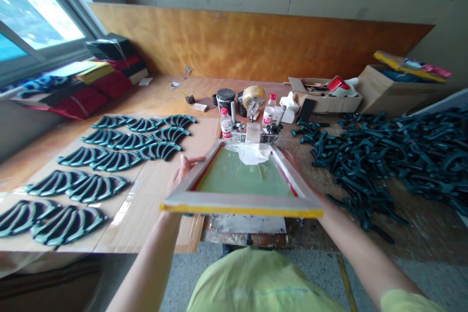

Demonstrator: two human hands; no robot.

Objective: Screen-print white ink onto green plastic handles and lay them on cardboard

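Observation:
A metal-edged screen frame [241,203] with green mesh and a yellow strip along its near edge is tilted up in front of me, joined at its far end to a clamp [272,129]. White paste [252,155] lies on the far part of the mesh. My left hand [185,170] is at the frame's left side, its fingers apart and partly behind the frame. On the right side, my right hand [290,160] is mostly hidden by the frame, and its grip does not show. Below the frame is a flat plate [250,224].
Rows of dark green curved parts [115,160] lie on cardboard at the left. A heap of similar parts [369,156] covers the right. Behind the clamp stand bottles [268,113], a black tub [225,97], a tape roll [253,96] and an open box [329,100].

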